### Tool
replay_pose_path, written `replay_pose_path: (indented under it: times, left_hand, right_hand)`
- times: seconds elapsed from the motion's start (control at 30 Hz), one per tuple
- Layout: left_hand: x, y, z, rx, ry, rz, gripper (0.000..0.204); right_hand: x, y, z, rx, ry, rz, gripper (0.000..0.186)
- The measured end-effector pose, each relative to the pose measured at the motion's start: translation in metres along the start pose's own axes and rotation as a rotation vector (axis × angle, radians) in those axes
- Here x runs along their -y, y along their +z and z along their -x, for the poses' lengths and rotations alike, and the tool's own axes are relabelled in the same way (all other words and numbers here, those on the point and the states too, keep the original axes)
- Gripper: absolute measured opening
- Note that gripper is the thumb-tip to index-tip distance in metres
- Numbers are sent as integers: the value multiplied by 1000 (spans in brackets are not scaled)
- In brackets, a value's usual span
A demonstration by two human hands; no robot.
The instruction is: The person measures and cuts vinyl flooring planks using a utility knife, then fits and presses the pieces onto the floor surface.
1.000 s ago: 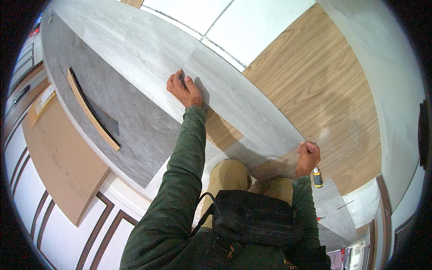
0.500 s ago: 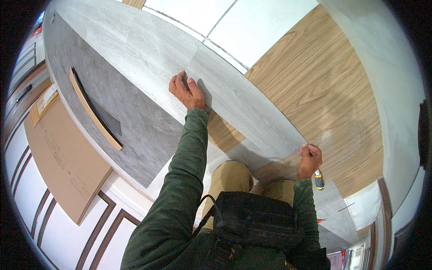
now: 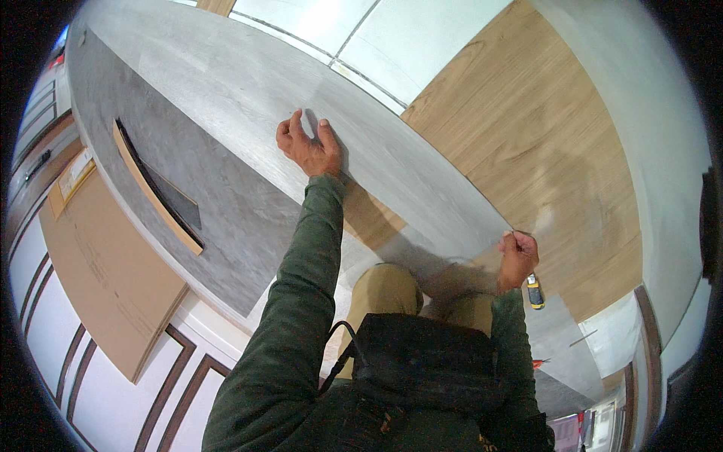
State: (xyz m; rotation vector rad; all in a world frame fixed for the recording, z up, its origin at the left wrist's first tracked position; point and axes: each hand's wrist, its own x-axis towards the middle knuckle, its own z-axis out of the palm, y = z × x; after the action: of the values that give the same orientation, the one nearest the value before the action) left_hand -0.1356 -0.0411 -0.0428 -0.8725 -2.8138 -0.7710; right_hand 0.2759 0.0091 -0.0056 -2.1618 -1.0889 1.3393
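A long pale grey plank runs diagonally across the floor. My left hand rests on it near a cross seam, fingers loosely bent and apart, holding nothing. At the plank's lower right end, my right hand pinches the corner between thumb and fingers. Just beside that hand lies a tool with a yellow and black handle. Wood-look boards adjoin the plank on the right; dark grey flooring is on the left. My knees and a black bag are below.
A wooden strip with a black edge lies on the dark flooring. Flat cardboard is at the left, over panelled white surfaces. White tiles show at the top. A pale curved surface borders the right side, and small red-handled tools lie lower right.
My left hand's fingers and thumb have spread a little apart. Both hands sit slightly higher in the picture; my right hand keeps its pinch at the plank's corner.
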Motion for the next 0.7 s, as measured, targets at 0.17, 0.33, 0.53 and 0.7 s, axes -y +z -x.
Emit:
replay_pose_path:
  times: [0.17, 0.33, 0.53, 0.7]
  left_hand:
    - [4, -1, -2, 85, 332, -232, 55]
    - [-13, -5, -34, 397, 637, -300, 77]
    - [-53, -13, -58, 692, 671, -231, 71]
    - [-55, -8, -58, 762, 569, -70, 63]
  right_hand:
    - [-25, -3, -9, 15, -96, -69, 12]
    - [-12, 2, -10, 24, -11, -33, 12]
    - [-25, 6, -11, -9, -72, -77, 14]
    - [-39, 11, -11, -45, -47, -107, 14]
